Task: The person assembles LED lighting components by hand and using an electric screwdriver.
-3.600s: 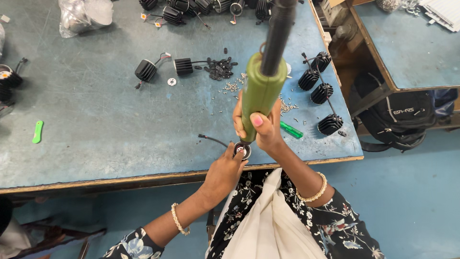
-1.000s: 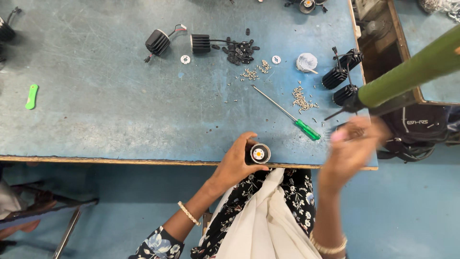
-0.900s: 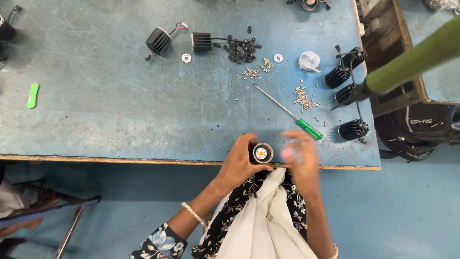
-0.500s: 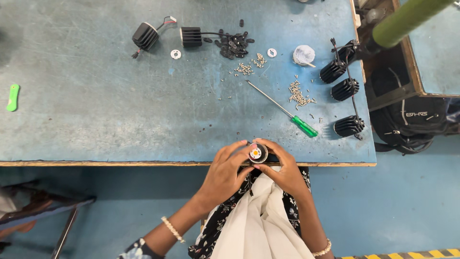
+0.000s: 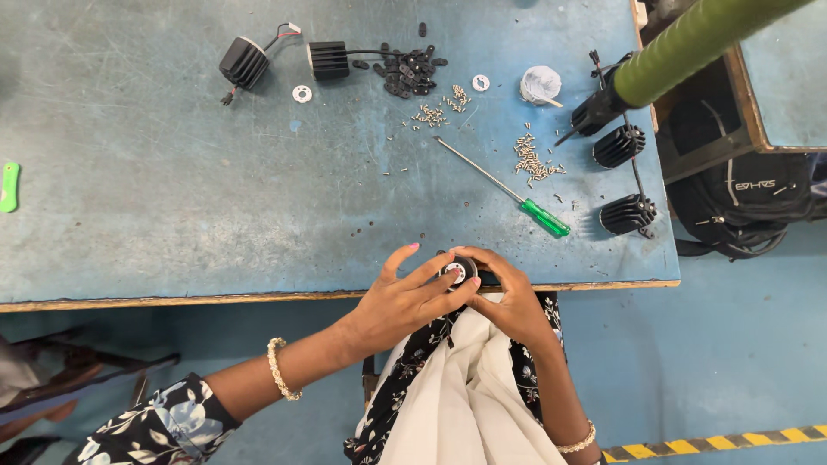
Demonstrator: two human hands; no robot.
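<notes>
At the near edge of the blue table, both my hands hold a small black round finned part with a white disc on its top face. My left hand cups it from the left with fingers spread over it. From the right, my right hand grips it. A green hanging power screwdriver dangles free at the top right, with no hand on it.
A green-handled screwdriver lies on the table. Piles of small screws, black clips, white washers and several black finned housings lie around. A black backpack sits on the floor at right. A green strip is far left.
My right hand let go of the green hanging screwdriver, which swung up to the right. That hand came down and joined the left hand on the black part.
</notes>
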